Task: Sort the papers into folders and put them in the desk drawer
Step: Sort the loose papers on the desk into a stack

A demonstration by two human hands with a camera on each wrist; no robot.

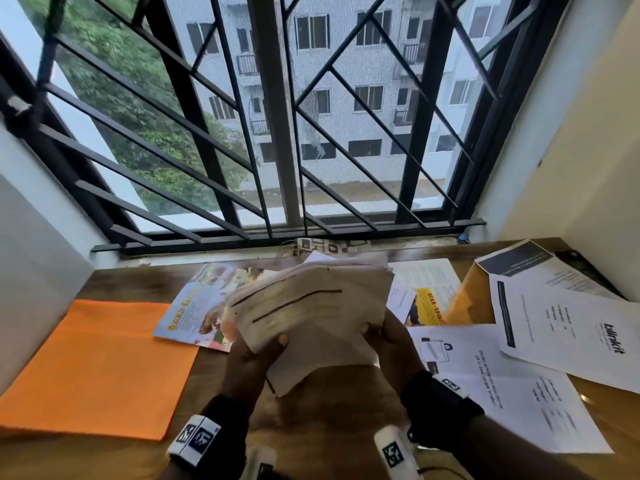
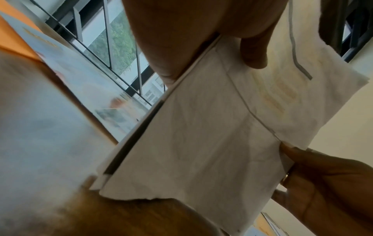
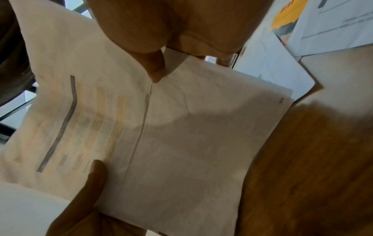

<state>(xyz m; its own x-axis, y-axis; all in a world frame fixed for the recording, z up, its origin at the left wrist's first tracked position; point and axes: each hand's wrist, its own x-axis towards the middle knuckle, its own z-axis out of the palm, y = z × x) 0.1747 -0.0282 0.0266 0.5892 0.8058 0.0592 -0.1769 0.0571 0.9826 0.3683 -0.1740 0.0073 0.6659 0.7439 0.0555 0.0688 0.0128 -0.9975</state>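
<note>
Left hand (image 1: 254, 355) and right hand (image 1: 388, 344) both grip a folded stack of papers (image 1: 311, 306) (blurred), held above the wooden desk (image 1: 332, 427). Orange folder (image 1: 93, 365) flat at left; loose printed sheets (image 1: 498, 382) at right.

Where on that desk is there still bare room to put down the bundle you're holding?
Bare wood desk shows below the stack of papers, between the orange folder and the white printed sheet. The right side is crowded with overlapping sheets and a yellow envelope.
</note>
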